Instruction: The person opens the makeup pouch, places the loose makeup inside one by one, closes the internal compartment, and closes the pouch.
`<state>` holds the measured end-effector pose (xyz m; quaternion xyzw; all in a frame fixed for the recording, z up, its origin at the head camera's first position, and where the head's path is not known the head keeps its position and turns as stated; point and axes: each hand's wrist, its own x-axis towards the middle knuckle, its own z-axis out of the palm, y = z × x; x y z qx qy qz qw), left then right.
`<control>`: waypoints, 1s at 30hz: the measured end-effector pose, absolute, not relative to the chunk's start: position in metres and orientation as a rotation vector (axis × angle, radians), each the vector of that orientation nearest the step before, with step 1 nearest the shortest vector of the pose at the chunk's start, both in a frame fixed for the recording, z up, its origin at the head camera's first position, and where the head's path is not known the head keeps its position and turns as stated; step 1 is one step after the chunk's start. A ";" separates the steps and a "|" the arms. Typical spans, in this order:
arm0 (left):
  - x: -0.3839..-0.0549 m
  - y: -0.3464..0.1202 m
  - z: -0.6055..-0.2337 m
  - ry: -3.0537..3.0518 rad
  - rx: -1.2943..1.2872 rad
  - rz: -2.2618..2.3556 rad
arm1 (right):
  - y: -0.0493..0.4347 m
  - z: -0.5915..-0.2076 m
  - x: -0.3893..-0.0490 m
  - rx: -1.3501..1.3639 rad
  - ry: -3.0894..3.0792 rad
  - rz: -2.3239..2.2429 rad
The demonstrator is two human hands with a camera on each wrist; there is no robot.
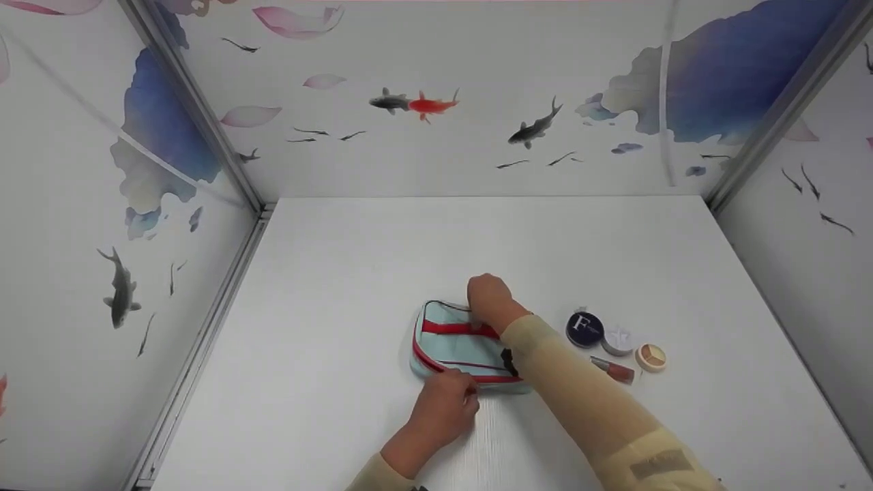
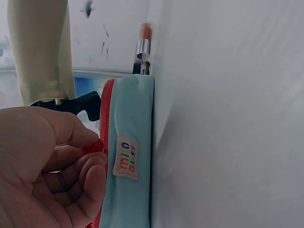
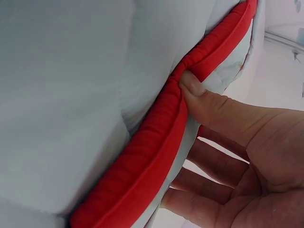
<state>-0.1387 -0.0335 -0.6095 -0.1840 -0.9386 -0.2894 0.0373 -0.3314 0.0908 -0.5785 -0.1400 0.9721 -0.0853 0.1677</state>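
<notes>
A pale blue zipped pouch [image 1: 455, 348] with red trim lies on the white table [image 1: 327, 273]. My left hand [image 1: 443, 408] is at its near edge. In the left wrist view, that hand's thumb and finger pinch a small red zipper pull [image 2: 94, 147] beside a colourful lettered label [image 2: 126, 157]. My right hand [image 1: 492, 300] grips the pouch's far side. Seen from the right wrist, the thumb presses into a red fabric band [image 3: 142, 164], and the other fingers lie behind the pouch. The right sleeve hides the pouch's right end in the head view.
Right of the pouch lie a dark blue round compact [image 1: 585, 329], a whitish round container [image 1: 618, 341], a small round palette [image 1: 650, 357] in tan shades and a lipstick [image 1: 614, 370]. Patterned walls [image 1: 436, 164] rise at the back and both sides.
</notes>
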 end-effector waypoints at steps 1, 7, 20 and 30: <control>-0.139 -0.033 -0.610 -2.876 -0.568 -0.888 | 0.091 -0.579 -0.331 -0.396 2.764 -0.249; -0.138 -0.030 -0.610 -2.876 -0.571 -0.896 | 0.090 -0.581 -0.333 -0.359 2.738 -0.270; -0.138 -0.019 -0.610 -2.891 -0.600 -0.838 | 0.091 -0.581 -0.331 -0.340 2.746 -0.269; -0.138 -0.010 -0.609 -2.935 -0.595 -0.814 | 0.089 -0.582 -0.334 -0.363 2.754 -0.171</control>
